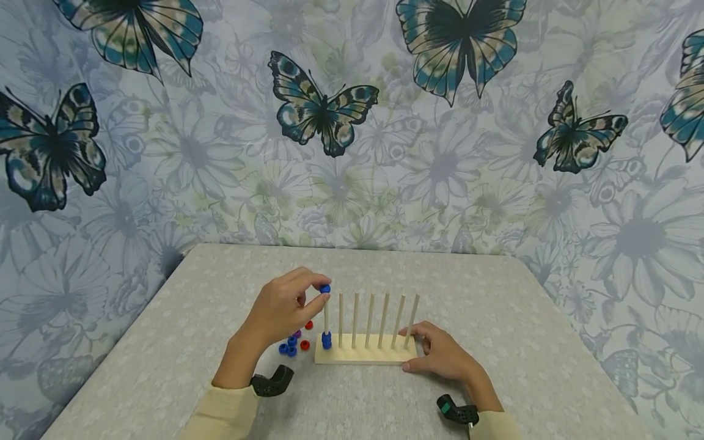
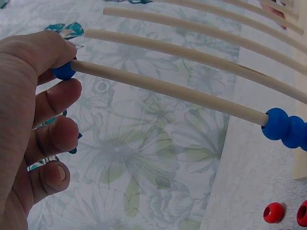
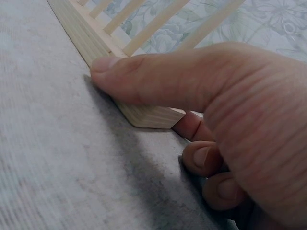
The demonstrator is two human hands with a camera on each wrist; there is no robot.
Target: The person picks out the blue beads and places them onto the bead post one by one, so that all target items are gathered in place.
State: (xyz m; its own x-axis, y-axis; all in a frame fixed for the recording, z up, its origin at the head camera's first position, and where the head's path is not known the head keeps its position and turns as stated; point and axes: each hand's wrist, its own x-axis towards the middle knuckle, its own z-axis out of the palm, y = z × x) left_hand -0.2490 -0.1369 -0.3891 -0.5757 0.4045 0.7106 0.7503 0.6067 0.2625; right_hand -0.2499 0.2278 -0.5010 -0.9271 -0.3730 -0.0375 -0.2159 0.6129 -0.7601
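Observation:
Between thumb and index finger, my left hand [image 1: 286, 305] pinches a blue bead [image 2: 64, 71] at the top end of the leftmost peg [image 2: 168, 92]. Lower on that same peg, several blue beads [image 1: 327, 340] are stacked against the wooden base [image 1: 365, 356]. The remaining upright pegs [image 1: 371, 321] carry no beads. At the base's right end, my right hand [image 1: 442, 352] grips it, thumb along the front side and fingers behind; the right wrist view shows the thumb [image 3: 144, 76] pressed on the wood.
Loose blue beads [image 1: 292, 351], red beads [image 1: 305, 345] and a purple bead [image 1: 297, 333] lie left of the base, below my left hand. The table [image 1: 440, 281] has a pale patterned cover. Behind it hangs a butterfly-print backdrop [image 1: 352, 201].

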